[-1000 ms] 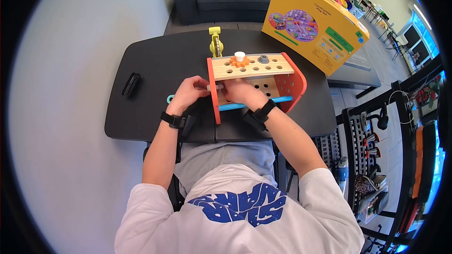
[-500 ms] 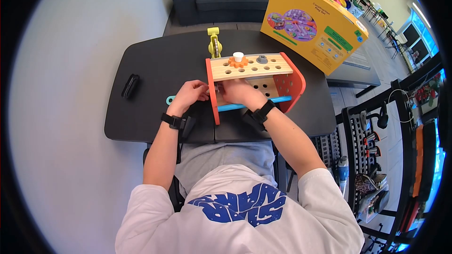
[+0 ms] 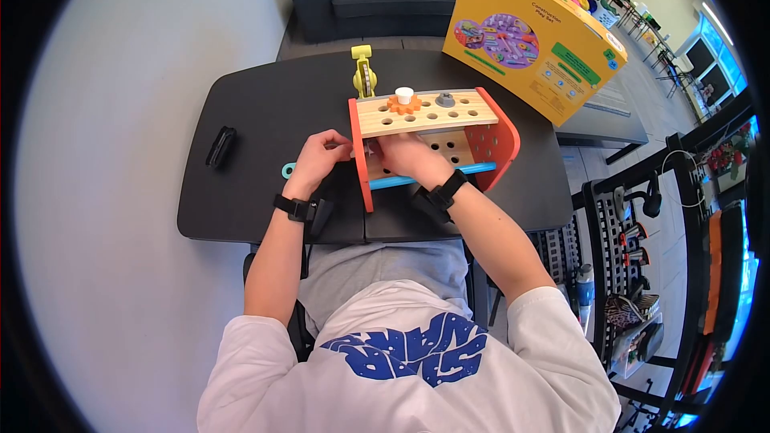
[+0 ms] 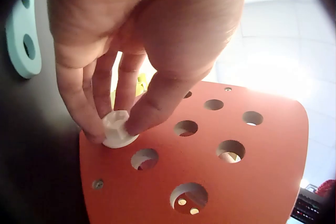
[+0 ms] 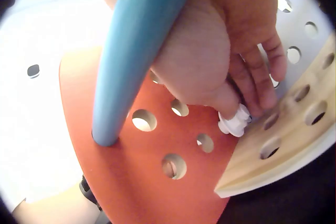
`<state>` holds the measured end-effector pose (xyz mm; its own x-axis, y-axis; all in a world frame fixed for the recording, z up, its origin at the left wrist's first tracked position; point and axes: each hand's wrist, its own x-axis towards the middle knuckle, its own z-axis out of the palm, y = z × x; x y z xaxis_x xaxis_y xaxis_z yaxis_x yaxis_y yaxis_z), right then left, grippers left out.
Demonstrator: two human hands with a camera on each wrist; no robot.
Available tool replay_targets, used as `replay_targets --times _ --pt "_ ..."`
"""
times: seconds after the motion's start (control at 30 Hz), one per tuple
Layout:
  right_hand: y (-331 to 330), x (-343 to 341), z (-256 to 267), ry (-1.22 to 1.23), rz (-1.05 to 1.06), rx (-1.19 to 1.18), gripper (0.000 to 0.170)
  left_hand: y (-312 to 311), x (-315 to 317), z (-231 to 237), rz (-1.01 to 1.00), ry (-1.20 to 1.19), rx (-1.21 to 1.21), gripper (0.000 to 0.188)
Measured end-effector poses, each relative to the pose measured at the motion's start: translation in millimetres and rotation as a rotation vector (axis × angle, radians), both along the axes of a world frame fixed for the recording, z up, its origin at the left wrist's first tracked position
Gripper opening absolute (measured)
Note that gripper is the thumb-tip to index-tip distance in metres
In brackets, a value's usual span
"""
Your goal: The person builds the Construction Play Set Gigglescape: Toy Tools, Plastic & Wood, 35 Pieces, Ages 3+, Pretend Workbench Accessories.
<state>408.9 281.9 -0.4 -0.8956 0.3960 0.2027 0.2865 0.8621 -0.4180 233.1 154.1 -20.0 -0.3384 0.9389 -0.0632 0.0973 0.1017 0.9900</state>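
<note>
A toy workbench with a wooden top [image 3: 433, 122] and red side panels stands on the table. My left hand [image 3: 318, 163] is outside its left red panel [image 4: 142, 198]. Thumb and fingers there pinch a white plastic bolt [image 4: 118, 130], its round flange against the panel at a hole. Reaching inside under the top, my right hand [image 3: 407, 155] pinches a white lobed nut [image 5: 234, 122] close to the same panel's inner face. The blue rod [image 5: 131, 50] crosses in front of my right wrist. In the head view, both white pieces are mostly hidden by fingers and panel.
An orange gear [image 3: 404, 105] with a white knob and a grey bolt head [image 3: 445, 100] sit on the top. Beyond stands a yellow-green clamp-like piece [image 3: 363, 76]. A teal strip [image 3: 289, 170], a black case [image 3: 221, 147] and a yellow box [image 3: 529, 40] are around.
The white bolt, earlier showing at the left panel, has gone further into it, and my left fingers are now right at the panel. My right hand stays inside the workbench.
</note>
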Motion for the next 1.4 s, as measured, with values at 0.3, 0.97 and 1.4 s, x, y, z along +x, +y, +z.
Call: replay_targets --times 0.3,0.97,1.4 --pt "-7 2 15 -0.182 -0.019 -0.046 0.035 1 -4 -3 -0.005 0.003 0.042 0.009" --pt "-7 2 11 -0.118 -0.008 0.055 0.028 1 -7 -1 -0.054 -0.026 -0.005 0.020" --pt "-12 5 25 -0.206 -0.016 0.042 0.036 1 -4 -2 -0.063 -0.219 -0.156 0.022"
